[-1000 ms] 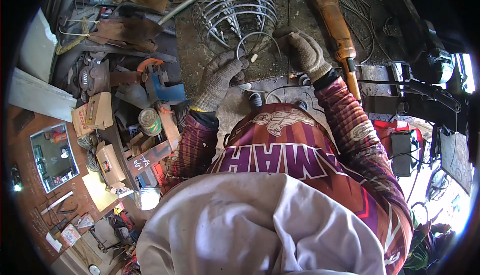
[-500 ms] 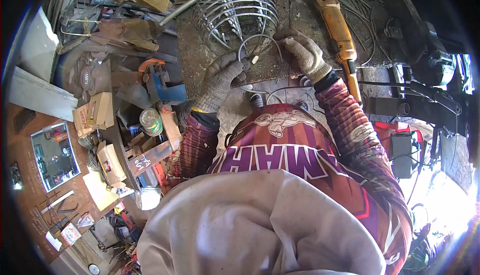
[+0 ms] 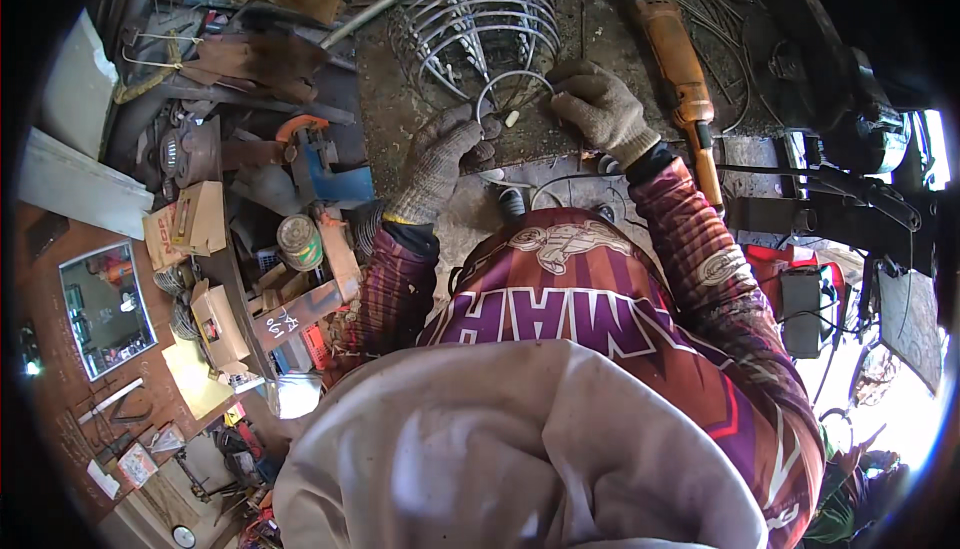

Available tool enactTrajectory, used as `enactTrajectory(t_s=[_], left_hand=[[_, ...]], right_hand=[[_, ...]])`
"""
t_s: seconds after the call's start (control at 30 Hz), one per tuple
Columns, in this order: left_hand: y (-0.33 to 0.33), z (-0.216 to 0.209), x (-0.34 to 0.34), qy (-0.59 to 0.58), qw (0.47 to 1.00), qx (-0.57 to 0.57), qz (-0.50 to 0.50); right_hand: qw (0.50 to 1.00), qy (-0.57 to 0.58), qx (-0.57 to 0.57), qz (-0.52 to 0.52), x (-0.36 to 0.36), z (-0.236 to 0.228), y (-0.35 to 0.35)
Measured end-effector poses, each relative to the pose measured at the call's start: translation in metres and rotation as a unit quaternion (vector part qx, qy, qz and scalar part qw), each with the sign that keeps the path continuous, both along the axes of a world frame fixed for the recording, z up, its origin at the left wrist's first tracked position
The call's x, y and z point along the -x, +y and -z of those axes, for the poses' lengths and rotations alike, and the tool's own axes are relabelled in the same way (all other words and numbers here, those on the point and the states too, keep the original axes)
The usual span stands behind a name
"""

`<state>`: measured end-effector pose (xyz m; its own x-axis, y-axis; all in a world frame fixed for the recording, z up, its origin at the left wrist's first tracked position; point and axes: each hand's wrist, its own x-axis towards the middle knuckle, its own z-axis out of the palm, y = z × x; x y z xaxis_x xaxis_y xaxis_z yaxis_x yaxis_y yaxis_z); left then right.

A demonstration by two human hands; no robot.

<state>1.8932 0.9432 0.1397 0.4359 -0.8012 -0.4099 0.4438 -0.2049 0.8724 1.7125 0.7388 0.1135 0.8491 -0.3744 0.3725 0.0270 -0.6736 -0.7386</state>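
A bent metal rod (image 3: 515, 73), curved like an open ring, spans between my two gloved hands over the near edge of the dark workbench (image 3: 395, 89). My left hand (image 3: 447, 154) is closed on its left end. My right hand (image 3: 603, 114) has its fingers closed on the rod's right side; the fingers hide that end. Just beyond stands a cage-like frame of curved metal bars (image 3: 490, 16). A small whitish piece (image 3: 511, 119), perhaps chalk, lies near the bench edge between my hands.
An orange angle grinder (image 3: 672, 54) with a tan disc lies right of my right hand. A long metal handle (image 3: 380, 11) slants at the cage's left. Coiled wire (image 3: 735, 49) lies at the far right. Left of the bench are a blue tool (image 3: 335, 177), a can (image 3: 300, 239) and cardboard boxes.
My right hand has moved slightly left and its fingers have closed on the rod's right side. My left hand keeps its hold in nearly the same place.
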Motion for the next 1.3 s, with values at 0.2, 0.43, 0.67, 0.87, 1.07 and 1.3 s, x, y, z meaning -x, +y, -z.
enactTrajectory(t_s=[0.2, 0.43, 0.67, 0.87, 1.07, 1.3], left_hand=[[-0.004, -0.007, 0.004, -0.019, 1.0, 0.01, 0.003], [0.002, 0.01, -0.005, -0.458, 0.888, -0.034, 0.024], [0.002, 0.016, -0.007, -0.513, 0.852, -0.102, 0.004], [0.003, 0.04, -0.014, -0.519, 0.853, -0.044, -0.036], [0.0, 0.039, -0.017, -0.549, 0.833, -0.04, -0.049], [-0.002, 0.03, -0.011, -0.525, 0.848, -0.068, -0.016]], right_hand=[[0.997, 0.017, -0.056, 0.054, -0.002, 0.002, 0.001], [0.991, 0.077, 0.008, 0.107, -0.008, -0.006, 0.012], [0.979, 0.146, 0.025, 0.142, -0.015, -0.011, 0.022], [0.978, 0.153, 0.058, 0.131, -0.016, -0.009, 0.022], [0.975, 0.159, 0.065, 0.139, -0.019, -0.007, 0.022], [0.974, 0.14, 0.067, 0.164, -0.018, -0.006, 0.022]])
